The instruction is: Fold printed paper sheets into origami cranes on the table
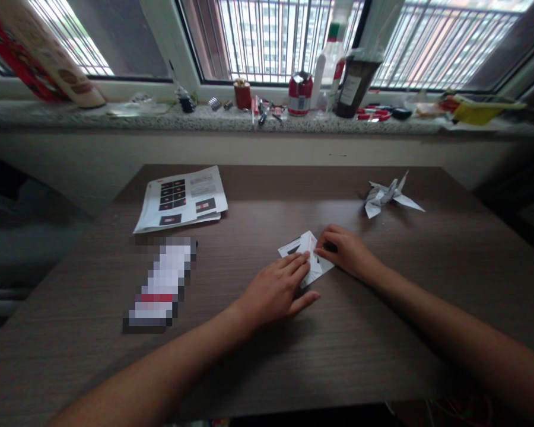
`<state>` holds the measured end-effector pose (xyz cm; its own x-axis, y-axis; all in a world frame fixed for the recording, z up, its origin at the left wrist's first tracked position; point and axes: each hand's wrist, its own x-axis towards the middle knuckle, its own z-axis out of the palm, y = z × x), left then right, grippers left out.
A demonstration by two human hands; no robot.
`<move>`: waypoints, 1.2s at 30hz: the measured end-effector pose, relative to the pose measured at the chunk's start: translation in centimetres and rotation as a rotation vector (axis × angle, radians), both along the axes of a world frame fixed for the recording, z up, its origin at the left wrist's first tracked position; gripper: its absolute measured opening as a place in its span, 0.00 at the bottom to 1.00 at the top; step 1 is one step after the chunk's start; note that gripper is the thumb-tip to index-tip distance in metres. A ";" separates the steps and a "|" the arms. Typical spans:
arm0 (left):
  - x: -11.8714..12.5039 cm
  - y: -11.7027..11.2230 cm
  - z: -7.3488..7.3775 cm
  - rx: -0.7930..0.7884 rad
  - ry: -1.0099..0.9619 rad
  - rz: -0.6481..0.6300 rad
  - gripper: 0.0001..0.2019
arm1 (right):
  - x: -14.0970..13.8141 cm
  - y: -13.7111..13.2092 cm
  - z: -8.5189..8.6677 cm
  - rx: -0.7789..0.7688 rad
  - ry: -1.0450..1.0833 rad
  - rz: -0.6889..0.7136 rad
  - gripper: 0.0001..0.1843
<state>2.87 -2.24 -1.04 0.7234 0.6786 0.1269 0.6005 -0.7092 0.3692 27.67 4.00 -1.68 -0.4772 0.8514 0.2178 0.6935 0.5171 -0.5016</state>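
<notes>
A small folded sheet of printed paper (296, 244) lies on the brown table in front of me. My left hand (279, 287) rests flat on its lower left part, fingers stretched out and thumb apart. At the paper's right side, my right hand (343, 250) has thumb and forefinger curled together in a pinch at the edge. Whether a flap is caught between those fingertips is too small to make out. Beyond the right hand, a folded paper crane (388, 196) stands on the table.
Printed sheets (196, 198) lie stacked at the back left, with a blurred-out phone-like device (162, 284) nearer me. Along the stone windowsill (231, 121) stand a red can (299, 93), a dark cup (358, 83), a clear bottle (331, 53), a yellow container (478, 110) and small tools.
</notes>
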 end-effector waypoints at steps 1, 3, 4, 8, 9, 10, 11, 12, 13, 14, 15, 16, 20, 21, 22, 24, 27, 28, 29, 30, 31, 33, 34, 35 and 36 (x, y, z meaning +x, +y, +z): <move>0.0 0.0 0.0 0.003 0.001 -0.002 0.33 | 0.1 -0.4 0.0 0.000 0.000 0.008 0.04; 0.0 0.0 0.0 0.010 0.002 -0.005 0.33 | 0.3 -1.3 0.1 -0.002 0.009 0.021 0.04; 0.0 0.0 0.0 0.014 0.005 -0.007 0.33 | 0.4 -1.6 0.0 -0.001 0.009 0.031 0.04; 0.0 0.0 0.1 0.026 0.012 -0.015 0.32 | 0.8 -2.9 -0.2 -0.017 0.007 0.071 0.04; 0.0 0.0 0.1 0.028 0.010 -0.018 0.32 | 0.9 -3.2 -0.2 -0.021 0.005 0.076 0.03; 0.0 0.0 0.1 0.031 0.005 -0.019 0.31 | 1.0 -3.4 -0.2 -0.025 0.003 0.080 0.03; 0.0 0.0 0.0 0.033 0.002 -0.021 0.31 | 1.1 -3.5 -0.2 -0.027 0.004 0.083 0.03; -0.1 0.0 0.0 0.033 0.001 -0.022 0.31 | 1.1 -3.6 -0.2 -0.026 0.007 0.087 0.02; -0.1 0.1 0.0 0.032 0.000 -0.024 0.31 | 1.2 -3.7 -0.2 -0.026 0.012 0.093 0.02; -0.1 0.1 0.0 0.032 0.000 -0.024 0.31 | 1.2 -3.7 -0.1 -0.025 0.020 0.099 0.02; -0.1 0.1 0.0 0.031 0.001 -0.026 0.31 | 1.2 -3.7 -0.1 -0.022 0.029 0.104 0.02; -0.2 0.1 0.0 0.031 0.001 -0.029 0.31 | 1.3 -3.6 0.0 -0.021 0.035 0.109 0.02; -0.4 0.3 0.2 0.032 0.002 -0.045 0.29 | 1.4 -3.7 -0.1 0.008 0.034 0.136 0.02; -0.5 0.3 0.2 0.029 0.007 -0.048 0.29 | 1.5 -3.8 -0.2 0.036 0.021 0.145 0.04; -0.5 0.3 0.3 0.028 0.014 -0.050 0.29 | 1.5 -4.0 -0.2 0.066 0.000 0.158 0.06; -0.7 0.4 0.3 0.034 0.025 -0.063 0.29 | 1.7 -4.5 -0.3 0.142 -0.080 0.186 0.13; -0.8 0.4 0.4 0.049 0.045 -0.083 0.29 | 2.1 -5.5 -0.3 0.166 -0.170 0.245 0.22; -0.8 0.4 0.4 0.051 0.052 -0.083 0.29 | 2.3 -5.8 -0.3 0.158 -0.185 0.246 0.25; -0.8 0.4 0.4 0.051 0.057 -0.080 0.29 | 2.6 -6.1 -0.3 0.144 -0.189 0.247 0.27; -0.8 0.4 0.4 0.049 0.058 -0.077 0.29 | 3.0 -6.3 -0.3 0.127 -0.188 0.247 0.29; -0.8 0.4 0.3 0.048 0.055 -0.075 0.29 | 3.3 -6.5 -0.3 0.112 -0.180 0.249 0.31; -0.8 0.5 0.3 0.047 0.043 -0.077 0.28 | 4.0 -6.8 -0.4 0.089 -0.162 0.251 0.32; -0.8 0.5 0.2 0.047 0.036 -0.080 0.27 | 4.3 -7.0 -0.4 0.080 -0.152 0.253 0.33; -0.8 0.5 0.2 0.049 0.029 -0.082 0.27 | 4.5 -7.1 -0.4 0.071 -0.144 0.256 0.34; -0.8 0.5 0.2 0.052 0.024 -0.083 0.27 | 4.7 -7.2 -0.4 0.062 -0.140 0.259 0.35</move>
